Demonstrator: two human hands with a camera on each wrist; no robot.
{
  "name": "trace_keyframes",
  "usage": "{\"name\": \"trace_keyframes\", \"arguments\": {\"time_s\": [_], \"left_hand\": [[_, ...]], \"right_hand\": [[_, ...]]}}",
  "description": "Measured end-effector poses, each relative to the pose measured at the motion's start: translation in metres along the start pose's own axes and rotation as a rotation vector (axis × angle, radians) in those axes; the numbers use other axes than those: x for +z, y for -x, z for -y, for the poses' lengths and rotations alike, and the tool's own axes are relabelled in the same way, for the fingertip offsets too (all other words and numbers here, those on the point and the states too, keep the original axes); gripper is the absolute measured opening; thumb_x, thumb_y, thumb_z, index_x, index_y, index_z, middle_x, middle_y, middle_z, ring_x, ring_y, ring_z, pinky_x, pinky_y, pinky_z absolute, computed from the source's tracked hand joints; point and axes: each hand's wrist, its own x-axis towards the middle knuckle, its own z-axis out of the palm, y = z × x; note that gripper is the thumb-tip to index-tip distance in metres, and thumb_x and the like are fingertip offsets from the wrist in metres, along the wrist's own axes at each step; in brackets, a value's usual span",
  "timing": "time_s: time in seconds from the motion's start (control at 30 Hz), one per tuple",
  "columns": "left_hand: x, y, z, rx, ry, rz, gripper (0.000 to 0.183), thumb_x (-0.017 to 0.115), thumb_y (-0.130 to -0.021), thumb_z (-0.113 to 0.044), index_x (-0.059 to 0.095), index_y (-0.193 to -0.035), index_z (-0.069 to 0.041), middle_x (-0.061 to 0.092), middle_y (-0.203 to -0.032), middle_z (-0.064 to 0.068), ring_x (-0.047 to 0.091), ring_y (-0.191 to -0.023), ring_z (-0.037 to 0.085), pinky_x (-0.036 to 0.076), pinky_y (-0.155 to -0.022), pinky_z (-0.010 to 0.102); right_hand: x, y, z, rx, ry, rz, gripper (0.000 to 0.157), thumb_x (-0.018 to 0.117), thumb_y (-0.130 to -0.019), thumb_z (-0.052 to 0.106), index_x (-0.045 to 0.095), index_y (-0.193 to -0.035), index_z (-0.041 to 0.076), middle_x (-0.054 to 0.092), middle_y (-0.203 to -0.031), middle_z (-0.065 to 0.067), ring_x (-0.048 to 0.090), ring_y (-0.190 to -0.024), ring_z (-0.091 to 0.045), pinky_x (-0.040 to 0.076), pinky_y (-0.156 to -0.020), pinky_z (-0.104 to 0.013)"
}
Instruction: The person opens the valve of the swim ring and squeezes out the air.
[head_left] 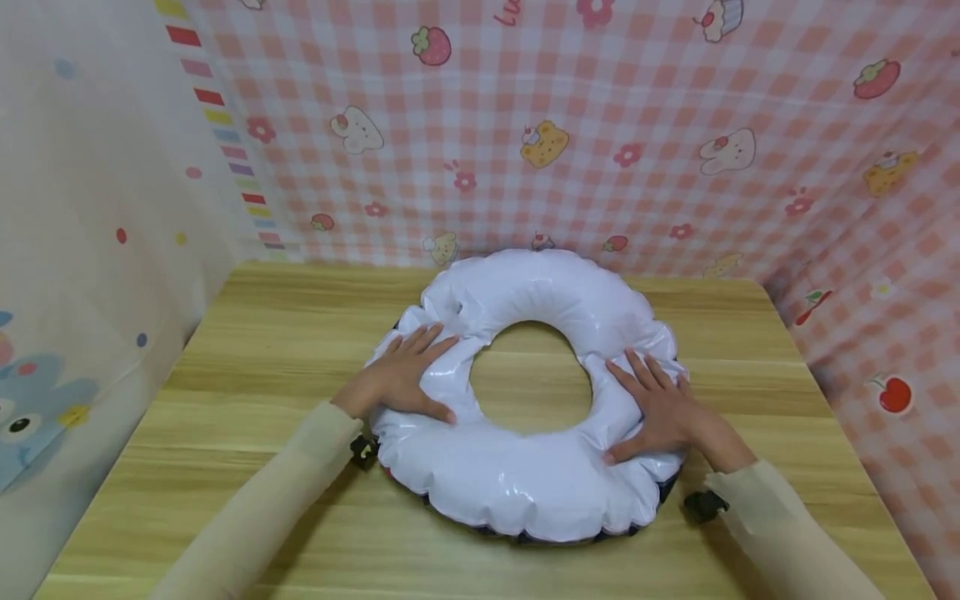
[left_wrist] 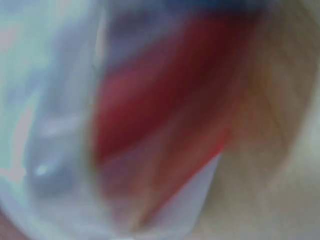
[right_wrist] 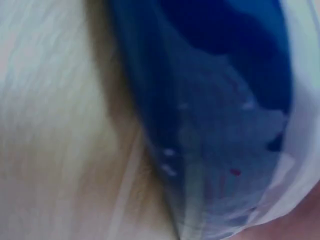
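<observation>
A white inflatable swim ring [head_left: 517, 483] lies flat on the wooden table, its surface wrinkled along the seams. My left hand [head_left: 405, 375] presses on its left side with the fingers spread. On the right side my right hand [head_left: 658, 408] rests the same way, fingers apart. Close up in the left wrist view, the ring's underside [left_wrist: 145, 110] shows red and white, though blurred. From the right wrist, that side of the ring [right_wrist: 210, 90] looks dark blue with a white edge.
The wood-grain table [head_left: 247, 350] reaches back to a pink checked cloth [head_left: 480, 108] with cartoon prints. A pale printed curtain [head_left: 97, 208] hangs at the left. Small black devices [head_left: 705, 506] sit at both wrists.
</observation>
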Motion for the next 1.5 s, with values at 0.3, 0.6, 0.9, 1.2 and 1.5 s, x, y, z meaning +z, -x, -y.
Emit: {"name": "trace_keyframes", "arguments": {"time_s": [0.3, 0.6, 0.9, 1.2, 1.5], "left_hand": [[-0.011, 0.02, -0.001, 0.006, 0.029, -0.15, 0.101, 0.081, -0.083, -0.054, 0.033, -0.161, -0.011, 0.024, -0.166, 0.028, 0.021, -0.156, 0.046, 0.019, -0.125, 0.064], [-0.006, 0.055, -0.047, 0.231, 0.158, -0.22, 0.089, 0.078, -0.088, -0.051, 0.035, -0.16, -0.02, 0.027, -0.168, 0.017, 0.023, -0.157, 0.038, 0.032, -0.122, 0.059], [0.024, 0.068, -0.095, 0.502, -0.023, -0.124, 0.096, 0.061, -0.088, -0.073, 0.018, -0.165, -0.034, 0.011, -0.174, 0.0, 0.01, -0.161, 0.032, 0.023, -0.127, 0.056], [0.047, 0.065, -0.109, 0.532, -0.032, -0.002, 0.095, 0.061, -0.09, -0.072, 0.009, -0.164, -0.044, 0.004, -0.175, -0.004, 0.007, -0.161, 0.035, 0.019, -0.122, 0.071], [0.056, 0.064, -0.12, 0.6, -0.05, 0.035, 0.09, 0.058, -0.093, -0.07, 0.005, -0.162, -0.049, 0.002, -0.175, -0.002, 0.003, -0.162, 0.035, 0.017, -0.116, 0.079]], "right_hand": [[-0.016, 0.015, -0.001, -0.062, -0.128, 0.004, 0.119, 0.081, -0.074, 0.067, 0.028, -0.162, 0.007, 0.009, -0.169, -0.031, 0.013, -0.153, -0.057, 0.018, -0.113, -0.081], [-0.055, -0.006, -0.008, -0.108, -0.194, -0.122, 0.09, 0.075, -0.091, 0.05, 0.037, -0.158, 0.004, 0.017, -0.167, -0.032, 0.019, -0.152, -0.056, 0.022, -0.118, -0.072], [-0.073, -0.055, 0.01, -0.143, -0.147, -0.204, 0.084, 0.067, -0.096, 0.052, 0.027, -0.164, 0.022, 0.003, -0.174, -0.014, 0.007, -0.159, -0.044, 0.018, -0.122, -0.069], [-0.075, -0.108, 0.04, -0.202, -0.054, -0.242, 0.082, 0.063, -0.098, 0.052, 0.025, -0.165, 0.024, 0.002, -0.173, -0.02, 0.001, -0.16, -0.043, 0.007, -0.126, -0.065], [-0.067, -0.151, 0.07, -0.113, -0.065, -0.234, 0.081, 0.052, -0.099, 0.063, 0.02, -0.165, 0.029, -0.006, -0.174, -0.015, -0.001, -0.16, -0.044, 0.002, -0.123, -0.071]]}}
